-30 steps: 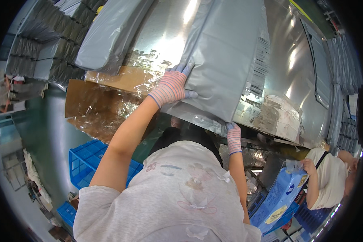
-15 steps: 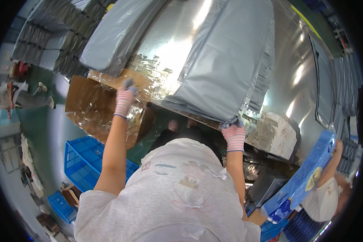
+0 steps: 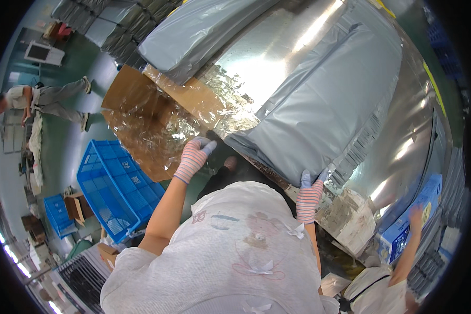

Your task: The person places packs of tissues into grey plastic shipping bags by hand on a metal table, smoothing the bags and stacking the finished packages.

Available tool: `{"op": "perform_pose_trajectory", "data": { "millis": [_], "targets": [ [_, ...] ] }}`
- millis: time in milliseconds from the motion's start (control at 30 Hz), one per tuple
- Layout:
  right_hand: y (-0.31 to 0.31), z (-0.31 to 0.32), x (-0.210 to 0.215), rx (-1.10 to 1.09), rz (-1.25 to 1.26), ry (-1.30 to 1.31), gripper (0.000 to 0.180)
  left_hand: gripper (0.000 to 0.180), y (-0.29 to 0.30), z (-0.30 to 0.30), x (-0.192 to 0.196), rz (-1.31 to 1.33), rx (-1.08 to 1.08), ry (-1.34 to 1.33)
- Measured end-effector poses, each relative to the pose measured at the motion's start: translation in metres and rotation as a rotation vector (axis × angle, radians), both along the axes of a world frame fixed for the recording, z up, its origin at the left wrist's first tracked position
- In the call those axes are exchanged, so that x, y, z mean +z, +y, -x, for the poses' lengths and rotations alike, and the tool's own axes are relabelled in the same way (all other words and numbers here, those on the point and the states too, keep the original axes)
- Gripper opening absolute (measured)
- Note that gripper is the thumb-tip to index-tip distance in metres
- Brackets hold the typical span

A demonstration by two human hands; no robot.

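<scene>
A wide stack of grey plastic bags (image 3: 329,99) lies on the metal table (image 3: 277,57) in front of me. At its near edge is my right hand (image 3: 309,199), in a striped glove with grey fingertips. Its fingers are spread in a V and touch the plastic without closing round it. My left hand (image 3: 191,159), gloved alike, hovers by the table's near left corner, beside a cardboard box (image 3: 125,99) holding clear plastic scraps. The left fingers are loosely bent, slightly apart, with nothing visible in them.
Another grey plastic stack (image 3: 193,36) lies at the far left. A blue crate (image 3: 115,183) stands on the floor at left. At right, a co-worker's arm (image 3: 408,246) reaches to a blue package (image 3: 411,220). A worn whitish block (image 3: 348,220) sits near my right hand. Another person (image 3: 47,99) stands far left.
My left hand has come back from over the cardboard box toward the table corner. My right hand has loosened its grip on the plastic corner. The view has turned, and the co-worker's blue package is lower.
</scene>
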State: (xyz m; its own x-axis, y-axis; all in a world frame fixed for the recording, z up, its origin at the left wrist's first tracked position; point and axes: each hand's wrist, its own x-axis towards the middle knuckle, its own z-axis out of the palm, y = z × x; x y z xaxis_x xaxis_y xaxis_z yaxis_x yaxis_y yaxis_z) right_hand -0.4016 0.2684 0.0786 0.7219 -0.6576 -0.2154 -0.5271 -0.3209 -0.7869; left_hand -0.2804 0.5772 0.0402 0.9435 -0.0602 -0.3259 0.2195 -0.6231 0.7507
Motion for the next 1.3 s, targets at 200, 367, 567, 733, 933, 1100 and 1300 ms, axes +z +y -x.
{"op": "perform_pose_trajectory", "data": {
  "millis": [200,367,567,733,933,1100,1300],
  "targets": [
    [-0.012,0.000,0.011,0.103,-0.037,0.095,0.071,0.037,-0.023,-0.021,0.037,0.318,0.243,0.382],
    [-0.022,0.004,0.003,0.142,-0.160,0.015,0.073,0.022,-0.044,-0.029,0.033,0.422,0.259,0.507],
    [-0.034,0.001,0.002,0.151,-0.193,-0.002,0.077,0.015,-0.093,-0.064,0.024,0.800,0.210,0.472],
    [-0.040,-0.001,-0.004,0.111,-0.138,-0.031,0.072,0.036,-0.133,-0.088,0.016,0.742,0.217,0.596],
    [-0.063,0.009,-0.126,-0.091,0.163,-0.313,0.051,0.049,-0.156,-0.122,-0.033,0.553,-0.090,0.396],
    [-0.071,0.007,-0.143,-0.339,-0.263,-0.414,0.055,0.069,-0.186,-0.130,-0.048,0.435,-0.297,0.339],
    [-0.057,-0.049,0.007,-0.384,-0.981,-0.506,0.063,0.070,-0.190,-0.133,0.027,0.945,-0.395,0.681]
  ]
}}
